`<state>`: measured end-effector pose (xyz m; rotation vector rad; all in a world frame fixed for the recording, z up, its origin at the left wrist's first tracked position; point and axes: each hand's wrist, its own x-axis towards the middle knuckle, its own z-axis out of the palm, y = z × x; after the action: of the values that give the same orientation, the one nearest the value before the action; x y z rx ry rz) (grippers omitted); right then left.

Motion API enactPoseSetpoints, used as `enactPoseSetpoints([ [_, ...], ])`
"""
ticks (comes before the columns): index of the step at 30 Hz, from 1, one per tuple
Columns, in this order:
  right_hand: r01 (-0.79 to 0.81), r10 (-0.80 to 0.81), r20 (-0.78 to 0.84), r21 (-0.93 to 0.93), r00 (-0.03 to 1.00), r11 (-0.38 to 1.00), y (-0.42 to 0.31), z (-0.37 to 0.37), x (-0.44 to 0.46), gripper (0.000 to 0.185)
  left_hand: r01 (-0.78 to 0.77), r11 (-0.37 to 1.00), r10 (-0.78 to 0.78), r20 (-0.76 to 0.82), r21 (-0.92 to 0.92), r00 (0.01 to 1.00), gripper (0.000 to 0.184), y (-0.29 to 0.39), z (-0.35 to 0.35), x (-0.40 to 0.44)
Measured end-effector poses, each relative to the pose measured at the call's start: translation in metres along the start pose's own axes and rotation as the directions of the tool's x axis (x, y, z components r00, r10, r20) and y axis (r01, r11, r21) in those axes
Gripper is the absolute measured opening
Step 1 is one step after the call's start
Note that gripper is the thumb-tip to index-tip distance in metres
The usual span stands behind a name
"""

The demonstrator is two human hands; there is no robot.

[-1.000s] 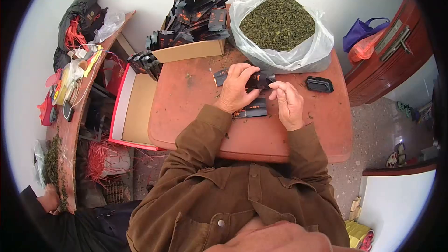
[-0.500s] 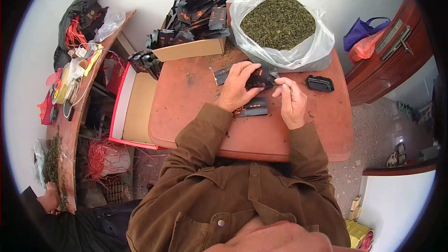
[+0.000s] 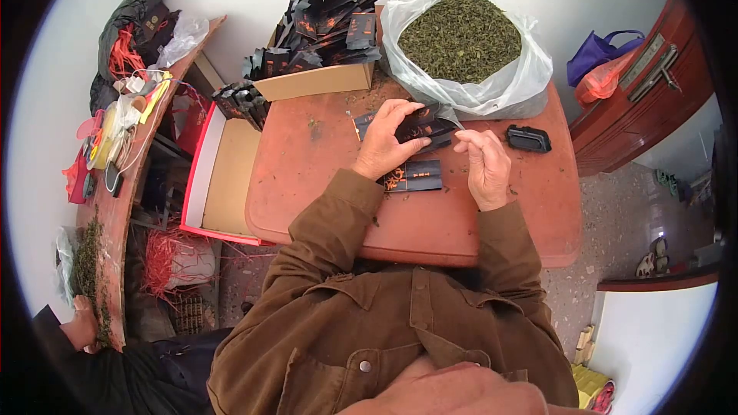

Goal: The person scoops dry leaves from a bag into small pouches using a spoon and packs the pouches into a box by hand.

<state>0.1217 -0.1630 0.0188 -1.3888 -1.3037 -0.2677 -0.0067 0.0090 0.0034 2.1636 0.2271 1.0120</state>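
My left hand [image 3: 387, 141] grips a black packet with orange print [image 3: 420, 124], thumb on its near side and fingers over the far side. At the packet's right end, my right hand [image 3: 484, 161] pinches its greyish corner between thumb and finger. Just below lies a flat black packet [image 3: 421, 175] with orange print on the red table [image 3: 307, 184]. Another packet [image 3: 361, 125] shows partly to the left, under my left hand. Behind my hands stands a clear plastic bag [image 3: 500, 100] heaped with dried green leaves [image 3: 461, 37].
A cardboard box [image 3: 315, 83] full of black packets is at the table's back left. A black plastic tray [image 3: 528, 138] lies on the right. A red-edged box [image 3: 223, 177] sits left of the table. Another person's hand [image 3: 82, 328] rests by leaves on the side bench [image 3: 115, 261].
The held packet has tilted up and its right end has lifted away from the table. My right hand has moved slightly right, still at the packet's corner.
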Motion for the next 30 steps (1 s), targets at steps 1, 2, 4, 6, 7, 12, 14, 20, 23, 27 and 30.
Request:
enactPoseSetpoints([
  [1,-0.003,0.003,0.004,0.003,1.000,1.000,-0.001,0.001,0.000,0.016,-0.006,1.000,0.006,-0.003,-0.006,1.000,0.060,-0.001,0.000,0.000],
  [2,-0.005,0.005,0.009,0.006,1.000,1.000,-0.002,0.001,0.000,0.016,-0.012,1.000,0.012,-0.007,-0.013,1.000,0.059,-0.002,0.001,0.000],
  [4,-0.003,0.003,0.019,-0.009,1.000,1.000,-0.002,0.001,0.000,0.016,-0.014,0.999,0.014,-0.016,-0.037,1.000,0.056,-0.002,0.001,0.001],
  [6,-0.004,0.004,0.024,-0.010,1.000,1.000,-0.001,0.001,0.000,0.016,0.011,0.997,-0.013,-0.019,-0.079,1.000,0.054,-0.006,0.003,0.000],
  [7,-0.006,0.006,0.022,-0.003,1.000,1.000,-0.001,0.001,0.000,0.016,0.037,0.993,-0.039,-0.018,-0.108,0.999,0.053,-0.011,0.005,-0.001],
  [12,-0.009,0.009,0.015,0.006,1.000,1.000,-0.003,0.001,0.000,0.016,0.066,0.988,-0.069,-0.015,-0.140,0.998,0.053,-0.013,0.006,-0.002],
  [14,-0.022,0.022,0.013,0.012,1.000,1.000,-0.005,-0.001,0.000,0.016,0.092,0.975,-0.096,-0.010,-0.201,0.995,0.052,-0.018,0.009,-0.002],
  [20,-0.163,0.175,-0.070,0.146,0.982,0.976,-0.002,-0.004,-0.005,0.018,0.110,0.974,-0.115,-0.014,-0.200,0.993,0.051,-0.016,0.006,-0.002],
  [23,-0.193,0.224,-0.095,0.256,0.970,0.947,0.000,-0.003,-0.008,0.019,0.091,0.980,-0.097,-0.028,-0.176,0.995,0.051,-0.017,0.006,-0.002],
  [27,-0.176,0.248,-0.135,0.401,0.959,0.899,0.003,-0.005,-0.009,0.022,0.112,0.968,-0.127,-0.052,-0.226,0.991,0.049,-0.021,0.007,-0.002],
  [30,-0.143,0.276,-0.188,0.520,0.943,0.842,0.013,-0.003,-0.009,0.024,0.110,0.965,-0.132,-0.078,-0.239,0.988,0.049,-0.028,0.006,-0.002],
])
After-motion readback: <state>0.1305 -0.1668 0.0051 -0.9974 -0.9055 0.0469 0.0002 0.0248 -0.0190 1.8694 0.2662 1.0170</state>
